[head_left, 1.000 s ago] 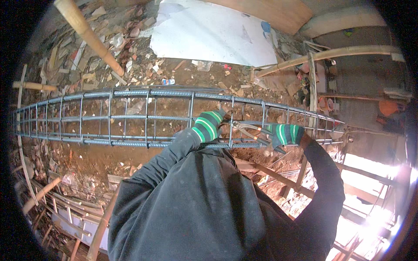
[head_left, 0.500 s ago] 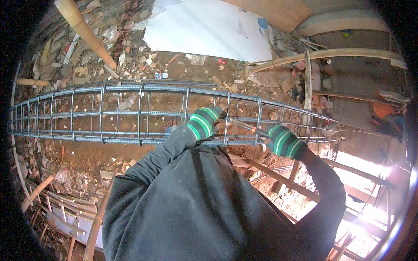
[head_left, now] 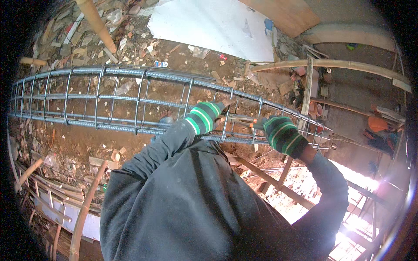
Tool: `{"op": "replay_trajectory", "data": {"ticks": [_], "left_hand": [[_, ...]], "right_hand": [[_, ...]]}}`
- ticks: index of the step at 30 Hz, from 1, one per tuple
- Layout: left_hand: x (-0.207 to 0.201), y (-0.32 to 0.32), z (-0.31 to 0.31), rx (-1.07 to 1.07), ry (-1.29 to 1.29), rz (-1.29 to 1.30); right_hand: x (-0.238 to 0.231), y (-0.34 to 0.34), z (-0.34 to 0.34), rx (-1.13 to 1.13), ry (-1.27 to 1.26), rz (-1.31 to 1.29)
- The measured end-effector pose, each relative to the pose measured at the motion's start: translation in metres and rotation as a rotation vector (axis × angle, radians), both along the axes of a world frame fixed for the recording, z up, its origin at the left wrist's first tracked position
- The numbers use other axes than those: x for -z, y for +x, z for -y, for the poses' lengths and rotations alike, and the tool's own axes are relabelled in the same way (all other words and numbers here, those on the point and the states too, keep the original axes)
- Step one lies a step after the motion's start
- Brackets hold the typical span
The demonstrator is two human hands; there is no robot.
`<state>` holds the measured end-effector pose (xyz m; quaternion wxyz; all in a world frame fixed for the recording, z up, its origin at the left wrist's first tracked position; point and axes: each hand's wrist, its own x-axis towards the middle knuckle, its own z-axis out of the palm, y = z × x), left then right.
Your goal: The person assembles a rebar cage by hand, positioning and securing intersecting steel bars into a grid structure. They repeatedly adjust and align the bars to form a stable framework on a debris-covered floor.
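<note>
A long cage of steel rebar with square stirrups stretches across in front of me. My left hand, in a green and black striped fingerless glove, is closed at the cage, its fingers around a stirrup near the upper bar; part of its grip is hidden. To its right, my right hand, in a matching glove, is closed on the handles of pincers, which have orange and dark grips. Their metal jaws point left, within the cage near the stirrup by my left hand. A bare foot shows behind the bars.
Rubble and litter cover the dirt ground beyond the cage. A white sheet lies at the far side. Bamboo poles stand at the far left, and a wooden post rises by the cage's right part. Timber framing lies near right.
The cage now appears tilted, its left part higher in view. My right hand has shifted slightly left with the pincers, whose handles are turned more level.
</note>
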<state>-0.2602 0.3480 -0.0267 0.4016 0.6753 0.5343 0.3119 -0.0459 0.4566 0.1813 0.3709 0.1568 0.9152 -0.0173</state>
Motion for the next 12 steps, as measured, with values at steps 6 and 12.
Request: {"op": "replay_trajectory", "data": {"ticks": [6, 12], "left_hand": [[0.006, -0.002, 0.005, -0.01, 0.088, 0.038], [0.018, 0.005, 0.009, -0.11, 0.313, 0.173]], "right_hand": [[0.017, 0.013, -0.034, 0.09, -0.207, 0.001], [0.06, 0.06, -0.038, 0.358, -0.224, 0.093]]}}
